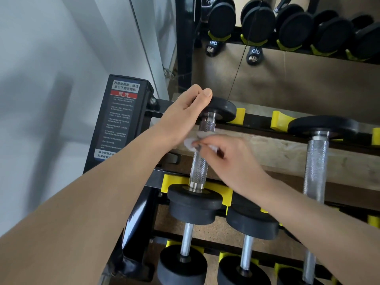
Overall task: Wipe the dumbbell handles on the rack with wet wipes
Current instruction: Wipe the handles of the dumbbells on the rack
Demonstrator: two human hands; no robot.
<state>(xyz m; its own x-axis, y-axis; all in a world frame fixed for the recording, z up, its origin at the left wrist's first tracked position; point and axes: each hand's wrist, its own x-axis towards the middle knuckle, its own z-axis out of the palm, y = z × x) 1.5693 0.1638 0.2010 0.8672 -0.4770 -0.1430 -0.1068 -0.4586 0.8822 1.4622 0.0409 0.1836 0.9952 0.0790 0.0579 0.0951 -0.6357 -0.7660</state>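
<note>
A small black dumbbell lies on the rack's top tier, its knurled chrome handle (199,167) running toward me between the far head (223,109) and the near head (194,204). My left hand (185,114) grips the far head, fingers curled over its rim. My right hand (228,159), blurred, holds a white wet wipe (190,142) wrapped around the upper part of the handle. A larger dumbbell's handle (315,167) lies to the right on the same tier.
Yellow cradles (279,120) line the black rack rails. Lower tiers hold more dumbbells (251,225). A black end post carries a warning label (121,120) at left. A mirror behind reflects dumbbells and sandalled feet (254,54). White wall at left.
</note>
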